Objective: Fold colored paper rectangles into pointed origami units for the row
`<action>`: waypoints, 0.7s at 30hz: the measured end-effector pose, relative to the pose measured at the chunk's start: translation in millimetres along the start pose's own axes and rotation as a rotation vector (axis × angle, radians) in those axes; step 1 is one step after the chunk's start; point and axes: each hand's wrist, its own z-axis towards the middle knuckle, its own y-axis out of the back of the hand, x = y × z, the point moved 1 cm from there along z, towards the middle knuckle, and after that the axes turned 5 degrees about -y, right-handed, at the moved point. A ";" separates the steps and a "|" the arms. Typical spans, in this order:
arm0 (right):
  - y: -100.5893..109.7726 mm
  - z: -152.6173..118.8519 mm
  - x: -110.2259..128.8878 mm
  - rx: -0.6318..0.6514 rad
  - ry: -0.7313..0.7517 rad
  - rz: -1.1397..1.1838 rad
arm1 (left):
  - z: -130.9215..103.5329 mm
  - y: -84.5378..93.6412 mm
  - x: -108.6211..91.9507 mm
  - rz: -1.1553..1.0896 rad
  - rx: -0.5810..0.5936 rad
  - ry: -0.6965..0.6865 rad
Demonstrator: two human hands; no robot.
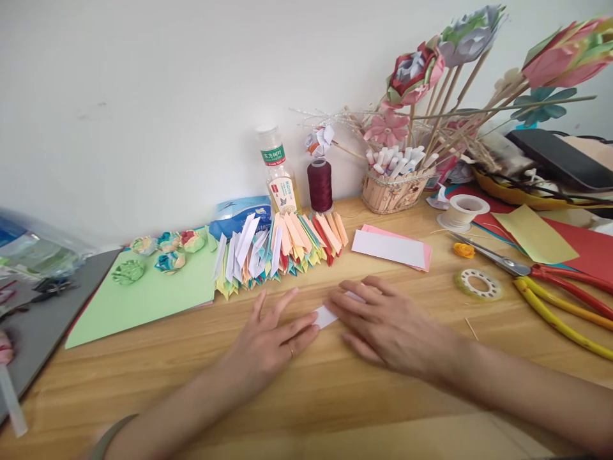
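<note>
A small white paper strip (pixel 326 317) lies on the wooden table between my hands. My left hand (pixel 272 335) rests with spread fingers, its fingertips touching the strip's left end. My right hand (pixel 378 319) lies palm down over the right part of the strip and hides some of it. Just beyond them, folded paper pieces in many colours (pixel 282 249) stand in a dense row. White and pink paper strips (pixel 390 248) are stacked behind my right hand.
Green paper sheets (pixel 153 300) with paper rosettes (pixel 128 272) lie at left. At right are scissors (pixel 507 262), yellow-handled pliers (pixel 550 306), a tape roll (pixel 479 283) and a white spool (pixel 463 211). Behind stand a bottle (pixel 280 172), maroon thread (pixel 320 185) and a basket (pixel 397 190).
</note>
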 end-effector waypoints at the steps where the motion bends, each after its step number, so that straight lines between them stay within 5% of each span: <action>1: 1.7 -3.7 -6.3 -0.015 -0.023 -0.020 | -0.3 0.2 -0.2 -0.009 0.004 0.002; 10: 8.1 -20.5 -29.8 0.021 -0.062 -0.058 | 29.8 14.0 -0.7 -0.068 -0.325 0.012; 15: 3.5 -25.1 -31.8 0.050 -0.085 -0.037 | 58.4 8.8 -7.0 0.057 -0.044 -0.035; 21: -0.5 -29.9 -37.1 0.043 -0.081 -0.006 | 35.1 4.0 -13.2 0.165 0.027 0.002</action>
